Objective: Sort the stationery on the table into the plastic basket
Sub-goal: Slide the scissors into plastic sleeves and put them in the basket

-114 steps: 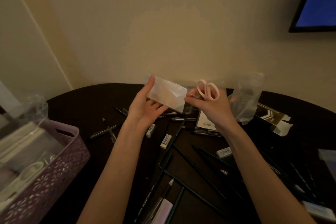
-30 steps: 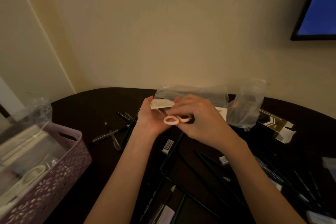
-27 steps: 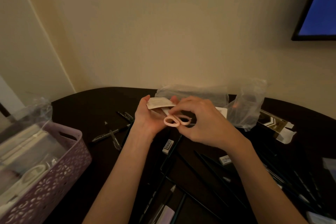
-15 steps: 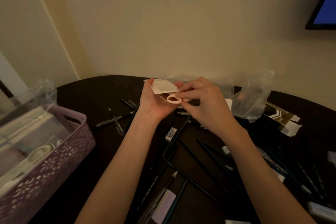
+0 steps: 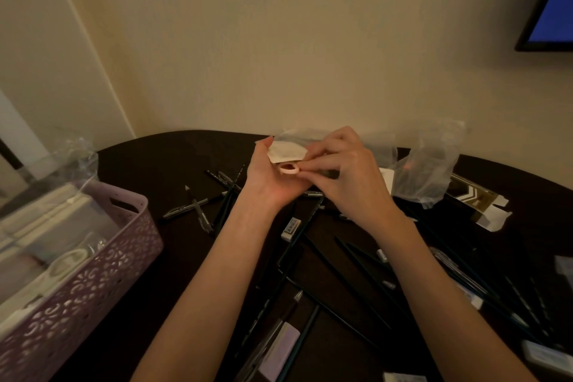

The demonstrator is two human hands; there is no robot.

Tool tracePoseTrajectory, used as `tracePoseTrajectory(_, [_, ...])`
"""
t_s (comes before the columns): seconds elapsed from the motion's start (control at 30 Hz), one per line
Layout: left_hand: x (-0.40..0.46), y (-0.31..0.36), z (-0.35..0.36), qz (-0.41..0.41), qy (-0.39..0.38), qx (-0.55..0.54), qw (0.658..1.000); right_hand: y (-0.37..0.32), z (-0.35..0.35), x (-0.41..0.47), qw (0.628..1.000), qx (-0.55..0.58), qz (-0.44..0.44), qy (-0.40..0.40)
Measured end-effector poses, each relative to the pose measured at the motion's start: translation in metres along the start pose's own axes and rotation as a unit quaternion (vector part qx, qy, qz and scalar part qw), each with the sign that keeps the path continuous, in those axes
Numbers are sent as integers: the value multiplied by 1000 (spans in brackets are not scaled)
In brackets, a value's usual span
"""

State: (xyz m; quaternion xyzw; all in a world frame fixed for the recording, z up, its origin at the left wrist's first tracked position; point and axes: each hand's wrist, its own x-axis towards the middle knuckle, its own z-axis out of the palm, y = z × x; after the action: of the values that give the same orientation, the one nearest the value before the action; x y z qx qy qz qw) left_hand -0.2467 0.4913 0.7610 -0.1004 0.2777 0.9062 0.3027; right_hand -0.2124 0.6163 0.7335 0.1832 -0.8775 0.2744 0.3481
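Head view: eraser label (image 5: 291,224) unreadable

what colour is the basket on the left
Purple, with a cut-out floral pattern on the plastic basket; only the head view shows it.

One wide-angle view from my head, facing forward and down, my hands close at frame centre, table (image 5: 161,161) across the lower half, wall filling the upper half, basket (image 5: 124,245) lower left

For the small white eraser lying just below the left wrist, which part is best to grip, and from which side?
Pinch the small white eraser across its two long sides, coming straight from above. It lies flat as a little block, and dark pencils run close along its right edge, so a sideways approach looks crowded.
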Motion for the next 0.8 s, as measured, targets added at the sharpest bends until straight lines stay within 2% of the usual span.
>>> tracePoseTrajectory(0.13, [-7, -5, 6, -6, -11, 9, 1000, 1, -1, 1, 999, -8, 21, 41])
tracePoseTrajectory(0.33, [8, 5, -9, -33, 5, -46, 998, 1, -6, 1, 998, -10, 29, -46])
tracePoseTrajectory(0.43, [10, 11, -15, -34, -13, -76, 996, -1, -8, 1, 998, 45, 30, -37])
tracePoseTrajectory(0.53, [13, 16, -17, -19, -18, -84, 996, -1, -10, 1, 997, 49, 15, -56])
tracePoseTrajectory(0.67, [11, 12, -15, -18, -11, -36, 999, 2, -5, 2, 999, 6, -9, -48])
tracePoseTrajectory(0.8, [11, 14, -16, -19, 13, 37, 999, 4, -4, 2, 998, 18, -43, -35])
